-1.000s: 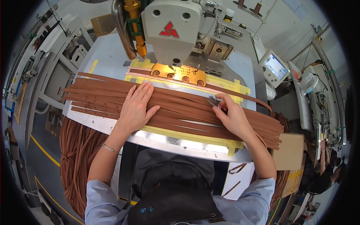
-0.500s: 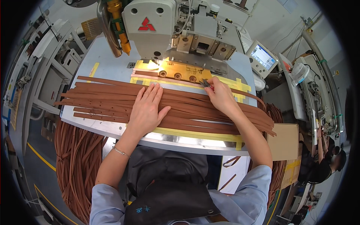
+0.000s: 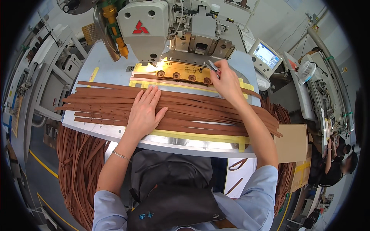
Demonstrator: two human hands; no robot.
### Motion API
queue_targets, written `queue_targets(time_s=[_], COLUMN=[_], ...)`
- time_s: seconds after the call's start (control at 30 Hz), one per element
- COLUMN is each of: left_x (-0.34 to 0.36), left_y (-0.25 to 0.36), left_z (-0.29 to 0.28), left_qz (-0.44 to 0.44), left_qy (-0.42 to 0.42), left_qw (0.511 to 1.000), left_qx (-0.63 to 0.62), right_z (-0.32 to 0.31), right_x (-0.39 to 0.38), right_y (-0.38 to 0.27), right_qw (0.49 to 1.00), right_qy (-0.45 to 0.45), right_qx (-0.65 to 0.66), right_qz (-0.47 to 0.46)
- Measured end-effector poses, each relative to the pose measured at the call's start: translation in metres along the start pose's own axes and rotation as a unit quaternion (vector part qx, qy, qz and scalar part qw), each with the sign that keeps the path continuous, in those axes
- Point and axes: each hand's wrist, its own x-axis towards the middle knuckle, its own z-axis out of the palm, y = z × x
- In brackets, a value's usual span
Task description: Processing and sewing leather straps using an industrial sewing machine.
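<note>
A broad layer of brown straps (image 3: 185, 109), several with punched holes at their left ends, lies across the machine table. My left hand (image 3: 144, 111) rests flat on these straps with its fingers stretched out. In my right hand (image 3: 227, 82) is a pair of small snips (image 3: 212, 68), its metal tips pointing up and leftward, with a bit of red at the grip. The snips are above the right part of the brass clamp plate (image 3: 181, 72). Along that plate's near edge runs a single strap, which continues out to the right beyond my wrist.
A sewing machine head (image 3: 142, 32) with a lit needle area stands behind the plate. A control screen (image 3: 266, 55) is at the right. Bundles of brown straps (image 3: 79, 169) hang off the left side. A cardboard box (image 3: 291, 143) sits lower right; another person (image 3: 333, 167) is further right.
My right hand and the snips have risen away from the plate's near edge, toward the machine. My left hand stays flat on the straps. The whole view has shifted slightly.
</note>
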Motion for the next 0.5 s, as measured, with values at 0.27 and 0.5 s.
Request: queue_targets(time_s=[0.27, 0.5], left_x=[0.002, 0.002], left_y=[-0.003, -0.002], left_z=[-0.001, 0.0], left_qz=[-0.003, -0.001], left_qy=[-0.001, 0.007], left_qw=[1.0, 1.0], left_qx=[0.007, 0.005], right_z=[0.004, 0.003], right_x=[-0.023, -0.023], right_y=[0.004, -0.013], right_qw=[0.992, 0.988], right_qy=[-0.128, -0.149], right_qx=[0.002, -0.032], right_qz=[-0.008, -0.001])
